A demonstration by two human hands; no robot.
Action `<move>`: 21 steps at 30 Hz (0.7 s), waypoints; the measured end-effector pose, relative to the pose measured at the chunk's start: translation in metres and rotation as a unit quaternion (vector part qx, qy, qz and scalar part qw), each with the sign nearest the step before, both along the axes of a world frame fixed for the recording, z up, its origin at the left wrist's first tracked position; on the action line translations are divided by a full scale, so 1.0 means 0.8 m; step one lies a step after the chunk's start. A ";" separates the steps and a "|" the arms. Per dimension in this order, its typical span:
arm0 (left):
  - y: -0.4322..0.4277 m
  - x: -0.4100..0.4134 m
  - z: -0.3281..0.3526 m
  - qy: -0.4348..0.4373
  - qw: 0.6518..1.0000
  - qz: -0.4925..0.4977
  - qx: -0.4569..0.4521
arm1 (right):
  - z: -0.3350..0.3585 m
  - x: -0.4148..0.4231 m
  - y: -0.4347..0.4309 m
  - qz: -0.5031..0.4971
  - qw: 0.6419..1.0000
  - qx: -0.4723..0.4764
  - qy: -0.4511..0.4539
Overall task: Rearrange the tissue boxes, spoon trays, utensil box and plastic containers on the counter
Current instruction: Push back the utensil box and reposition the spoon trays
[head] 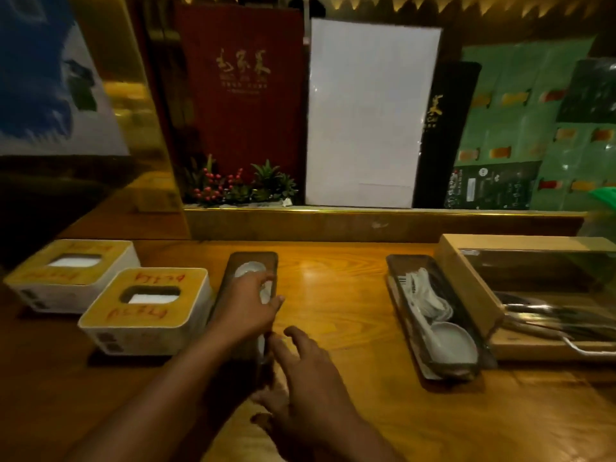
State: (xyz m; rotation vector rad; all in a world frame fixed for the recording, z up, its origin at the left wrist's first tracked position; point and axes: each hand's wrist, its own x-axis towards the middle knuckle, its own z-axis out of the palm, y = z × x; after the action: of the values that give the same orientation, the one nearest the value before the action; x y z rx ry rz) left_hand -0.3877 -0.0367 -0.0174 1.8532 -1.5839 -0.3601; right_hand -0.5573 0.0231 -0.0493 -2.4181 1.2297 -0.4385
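Two white tissue boxes with yellow tops stand at the left, one farther back and one nearer. Just right of them lies a dark spoon tray holding white spoons. My left hand rests over the tray's middle, fingers curled on its right rim. My right hand is at the tray's near end with fingers spread, touching its edge. A second dark spoon tray with white spoons lies at the right, apart from both hands. Beside it stands a wooden utensil box with a clear lid.
The wooden counter runs to a raised ledge at the back. On the ledge stand a red menu board, a white panel and a small plant arrangement. Bare counter lies between the two trays.
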 end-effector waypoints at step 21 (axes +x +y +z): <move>-0.013 -0.035 -0.069 0.134 0.983 -0.125 -0.032 | -0.033 -0.098 0.006 -0.186 0.974 -0.122 0.041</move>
State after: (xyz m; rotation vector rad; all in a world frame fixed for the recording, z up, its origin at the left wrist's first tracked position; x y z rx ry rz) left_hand -0.4155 -0.0472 -0.0728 1.4887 -1.6195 -0.6349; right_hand -0.6354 0.0283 -0.0758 -2.4206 1.7703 -0.6339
